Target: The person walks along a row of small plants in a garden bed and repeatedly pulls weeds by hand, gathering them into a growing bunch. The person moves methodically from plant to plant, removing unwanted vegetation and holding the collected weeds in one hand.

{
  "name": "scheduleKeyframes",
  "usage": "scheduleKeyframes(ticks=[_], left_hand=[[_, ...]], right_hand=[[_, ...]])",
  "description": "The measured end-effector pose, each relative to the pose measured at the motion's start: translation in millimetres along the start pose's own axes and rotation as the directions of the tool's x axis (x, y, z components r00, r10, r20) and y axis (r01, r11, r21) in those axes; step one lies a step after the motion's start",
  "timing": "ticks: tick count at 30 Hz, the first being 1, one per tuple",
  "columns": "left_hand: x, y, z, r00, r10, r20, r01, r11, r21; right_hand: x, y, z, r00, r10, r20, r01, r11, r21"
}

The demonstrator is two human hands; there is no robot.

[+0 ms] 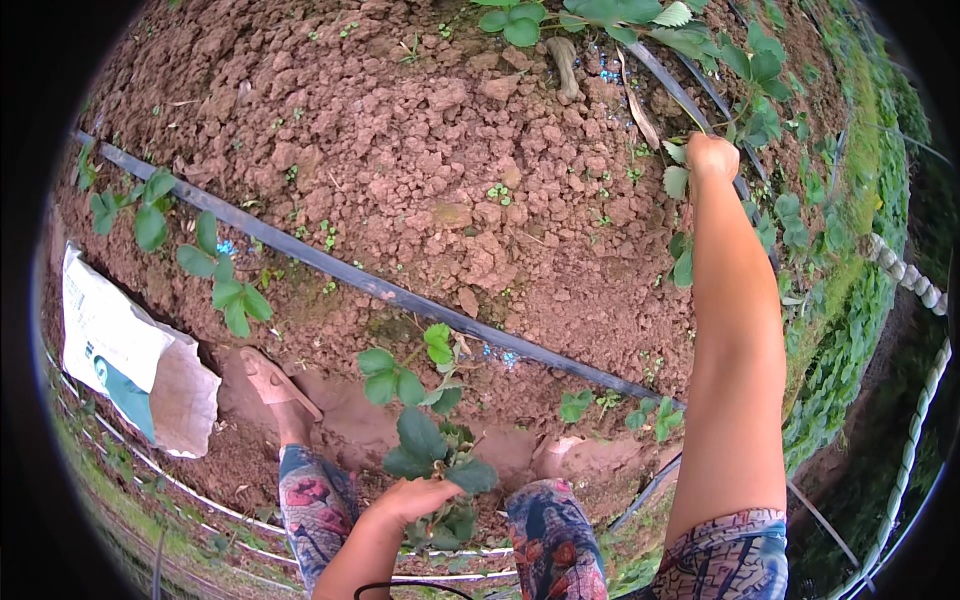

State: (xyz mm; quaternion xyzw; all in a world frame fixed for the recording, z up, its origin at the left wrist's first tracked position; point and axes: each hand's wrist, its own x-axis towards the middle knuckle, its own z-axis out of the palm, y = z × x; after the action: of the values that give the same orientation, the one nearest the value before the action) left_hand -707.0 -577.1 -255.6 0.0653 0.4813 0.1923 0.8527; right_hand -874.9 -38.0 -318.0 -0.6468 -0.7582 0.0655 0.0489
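Observation:
My left hand (420,499) holds a bunch of picked strawberry leaves (421,442) low in front of my knees. Their stems are mostly hidden, and more leaves hang below the fingers. Stretched far to the right, my right hand (712,157) is closed in a fist at a strawberry plant (757,124), beside a black drip tape (671,82). A thin stem runs into the fist; the fingertips are hidden. Serrated leaves (675,181) show just left of that hand.
Crumbly reddish soil (450,172) forms the bed. Another drip tape (360,281) crosses it diagonally, with strawberry plants (390,379) alongside. Blue granules (510,358) lie in patches. An opened white sack (112,330) stands at left near my sandalled foot (274,382). A twisted rope (911,442) hangs at right.

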Motion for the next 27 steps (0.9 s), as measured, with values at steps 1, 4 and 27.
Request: scheduleKeyframes(ticks=[1, 4, 27], left_hand=[[-3.1, 4.0, -1.8, 1.000, -0.001, 0.002, 0.001, 1.000, -0.003], [-5.9, 9.2, 0.1, 0.998, -0.015, -0.057, 0.008, 0.993, -0.115], [-17.4, 27.6, -5.2, 0.997, -0.026, -0.074, 0.023, 0.999, -0.046]], right_hand=[[-1.1, 0.1, -12.0, 1.000, -0.008, -0.010, 0.008, 1.000, -0.014], [3.3, 2.0, -33.8, 0.998, -0.022, -0.062, 0.026, 0.998, 0.065], [-59.0, 2.0, -42.1, 0.652, -0.298, 0.697, 0.756, 0.324, -0.569]])
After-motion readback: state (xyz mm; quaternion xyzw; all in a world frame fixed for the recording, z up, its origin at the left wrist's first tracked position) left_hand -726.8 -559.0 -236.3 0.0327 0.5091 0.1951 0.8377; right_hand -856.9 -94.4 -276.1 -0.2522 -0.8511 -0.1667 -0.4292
